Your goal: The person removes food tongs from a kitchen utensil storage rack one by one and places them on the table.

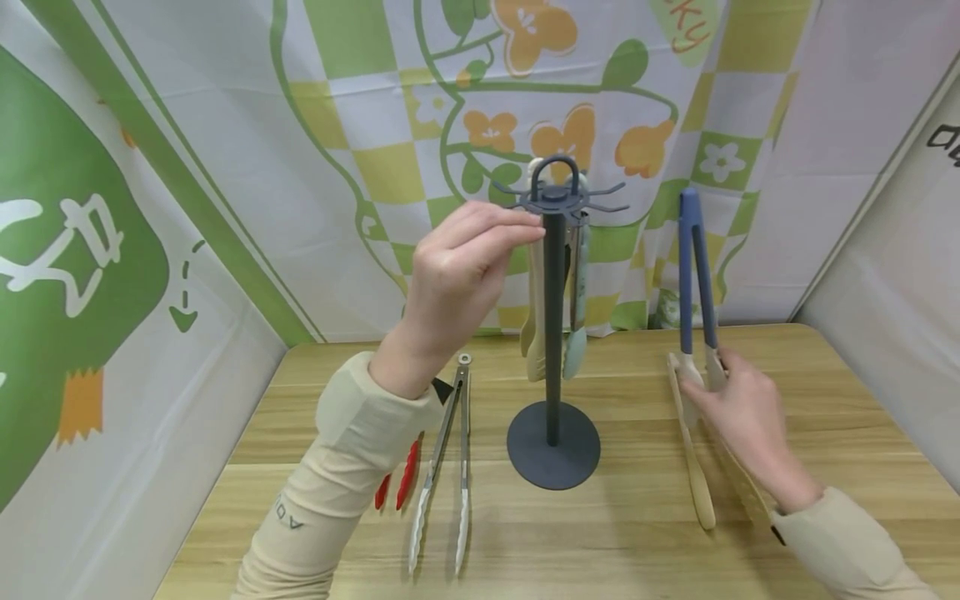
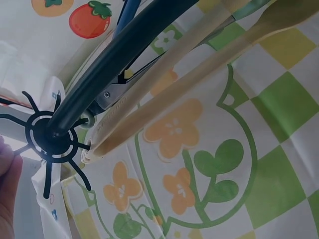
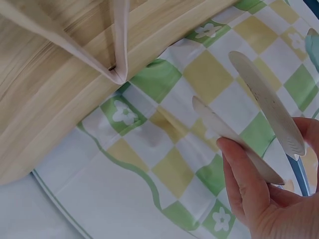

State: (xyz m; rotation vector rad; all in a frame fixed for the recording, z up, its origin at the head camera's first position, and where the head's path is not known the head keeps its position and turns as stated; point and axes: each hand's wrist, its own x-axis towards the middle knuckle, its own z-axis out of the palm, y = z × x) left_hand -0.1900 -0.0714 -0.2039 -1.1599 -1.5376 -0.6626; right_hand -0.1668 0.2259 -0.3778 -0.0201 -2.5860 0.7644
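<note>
Head view: grey stand upright on a wooden table, with mint tongs and paler tools hanging behind the post. At its top, the raised left hand, fingertips narrow, apparently pinching a hook.

To the right, well apart from the stand: blue tongs, joint end up, gripped by the right hand near the pale tips, with thumb and finger on the arms, tips slightly spread. Just below, beige tongs on the table; contact between the two impossible to tell. Left of the stand: steel tongs and red tongs, partly hidden.

Best handling, as a judgement: squeeze both arms evenly against splaying, lift straight up before any sideways swing, avoid snagging the beige tongs, and only steady the hook lightly, without tipping the stand.
</note>
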